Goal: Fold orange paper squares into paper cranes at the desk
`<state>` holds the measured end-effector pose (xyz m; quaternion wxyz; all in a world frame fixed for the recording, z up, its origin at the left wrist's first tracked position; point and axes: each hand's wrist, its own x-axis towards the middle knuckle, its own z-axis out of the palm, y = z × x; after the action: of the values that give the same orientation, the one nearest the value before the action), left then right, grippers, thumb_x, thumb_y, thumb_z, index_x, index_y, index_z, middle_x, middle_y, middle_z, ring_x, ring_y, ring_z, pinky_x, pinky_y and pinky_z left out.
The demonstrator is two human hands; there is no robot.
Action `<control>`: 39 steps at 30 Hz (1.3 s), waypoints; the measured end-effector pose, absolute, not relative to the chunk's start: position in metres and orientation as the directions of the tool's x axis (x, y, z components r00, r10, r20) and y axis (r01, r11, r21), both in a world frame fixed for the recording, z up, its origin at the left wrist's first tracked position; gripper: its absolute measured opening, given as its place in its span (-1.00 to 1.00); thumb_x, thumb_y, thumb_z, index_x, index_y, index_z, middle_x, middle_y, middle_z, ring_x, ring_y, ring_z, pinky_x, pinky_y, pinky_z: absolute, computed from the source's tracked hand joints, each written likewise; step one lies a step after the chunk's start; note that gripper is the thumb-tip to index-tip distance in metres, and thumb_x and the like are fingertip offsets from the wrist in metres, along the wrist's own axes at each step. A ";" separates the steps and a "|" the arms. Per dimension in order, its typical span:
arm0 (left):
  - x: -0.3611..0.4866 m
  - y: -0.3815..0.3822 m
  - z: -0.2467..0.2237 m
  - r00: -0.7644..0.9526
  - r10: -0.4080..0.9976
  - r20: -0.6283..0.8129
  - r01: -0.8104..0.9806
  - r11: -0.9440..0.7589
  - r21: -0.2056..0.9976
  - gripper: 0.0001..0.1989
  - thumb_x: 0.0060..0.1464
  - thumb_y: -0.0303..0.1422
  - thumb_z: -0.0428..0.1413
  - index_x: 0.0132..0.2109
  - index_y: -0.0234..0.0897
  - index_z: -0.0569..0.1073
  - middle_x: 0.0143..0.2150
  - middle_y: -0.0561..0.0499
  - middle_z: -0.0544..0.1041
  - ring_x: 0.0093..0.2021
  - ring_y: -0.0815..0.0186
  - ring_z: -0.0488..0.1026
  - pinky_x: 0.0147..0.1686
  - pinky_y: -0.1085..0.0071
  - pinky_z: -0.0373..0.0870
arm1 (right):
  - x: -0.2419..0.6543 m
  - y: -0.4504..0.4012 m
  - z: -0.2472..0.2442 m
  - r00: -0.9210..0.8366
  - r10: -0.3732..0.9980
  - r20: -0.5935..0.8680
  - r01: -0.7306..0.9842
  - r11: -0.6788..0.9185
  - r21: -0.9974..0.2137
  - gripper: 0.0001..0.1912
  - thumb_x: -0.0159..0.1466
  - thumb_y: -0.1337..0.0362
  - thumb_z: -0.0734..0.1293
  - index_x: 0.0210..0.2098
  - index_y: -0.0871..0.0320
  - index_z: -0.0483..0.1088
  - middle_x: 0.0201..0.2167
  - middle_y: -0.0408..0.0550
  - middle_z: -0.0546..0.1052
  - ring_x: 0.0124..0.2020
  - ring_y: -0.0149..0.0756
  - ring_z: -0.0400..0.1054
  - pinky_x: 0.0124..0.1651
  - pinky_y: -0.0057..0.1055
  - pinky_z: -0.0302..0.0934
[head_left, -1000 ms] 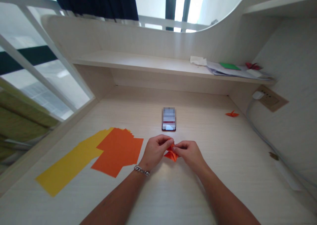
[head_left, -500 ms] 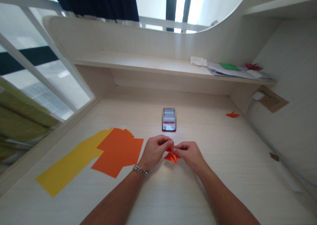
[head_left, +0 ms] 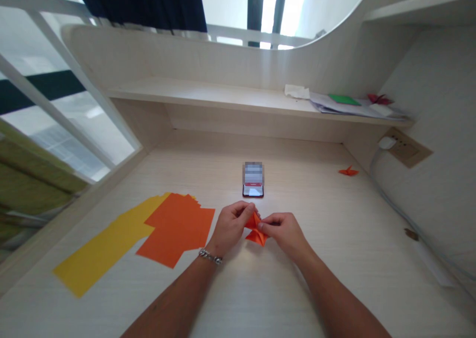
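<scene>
Between my two hands is a small piece of folded orange paper [head_left: 256, 236], with creased, pointed flaps spreading toward me. My left hand [head_left: 231, 225], a chain bracelet on its wrist, pinches the far left part of the paper between thumb and fingers. On the other side, my right hand [head_left: 284, 230] grips its right edge with thumb and forefinger. The fingers cover part of the folds. Just beyond the hands a phone [head_left: 253, 180] lies on the desk, its screen lit and partly blurred.
Left of my hands lie overlapping orange sheets [head_left: 182, 229] and yellow sheets [head_left: 100, 246]. A folded orange paper figure [head_left: 348, 171] sits at the right, near a grey cable [head_left: 394, 199] plugged into a wall socket [head_left: 407, 148]. Papers [head_left: 334, 104] rest on the shelf [head_left: 208, 96] behind.
My left thumb and fingers have shifted slightly left and up on the folded paper, exposing more of its upper flap. The right hand keeps its pinch.
</scene>
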<state>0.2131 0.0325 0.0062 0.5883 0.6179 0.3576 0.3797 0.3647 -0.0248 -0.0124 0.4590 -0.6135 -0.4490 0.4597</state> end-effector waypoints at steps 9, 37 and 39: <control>0.211 0.034 0.001 0.580 0.812 -0.073 -0.060 0.132 0.989 -0.69 -0.03 -0.25 0.20 -0.16 -0.36 0.48 -0.17 -0.15 0.54 -0.18 0.21 0.48 -0.19 0.33 0.42 | 0.369 -0.023 -0.010 0.262 0.959 -0.103 0.083 -0.129 -0.988 -0.78 -0.01 0.20 0.43 -0.44 0.24 0.56 -0.51 0.03 0.59 -0.47 -0.20 0.46 -0.38 -0.36 0.32; 0.221 0.031 -0.010 0.492 0.860 -0.136 -0.092 0.207 0.974 -0.70 -0.11 -0.32 0.23 -0.19 -0.35 0.49 -0.28 -0.09 0.55 -0.32 0.30 0.49 -0.34 0.40 0.42 | 0.366 -0.026 -0.008 0.291 0.948 0.127 0.350 0.018 -0.937 -0.86 0.11 0.26 0.35 -0.40 0.14 0.56 -0.40 -0.01 0.58 -0.35 -0.22 0.46 -0.26 -0.36 0.32; 0.221 0.032 -0.011 0.478 0.868 -0.135 -0.080 0.196 0.977 -0.71 -0.13 -0.32 0.24 -0.22 -0.37 0.50 -0.30 -0.09 0.56 -0.34 0.30 0.48 -0.36 0.41 0.42 | 0.366 -0.026 -0.008 0.295 0.947 0.126 0.354 0.014 -0.935 -0.86 0.10 0.25 0.36 -0.41 0.14 0.56 -0.40 -0.01 0.58 -0.34 -0.21 0.46 -0.25 -0.35 0.32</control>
<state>0.2211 0.0318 -0.0108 0.6775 0.5290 0.3727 0.3498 0.3664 -0.0258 -0.0082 0.4945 -0.6348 -0.5125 0.2997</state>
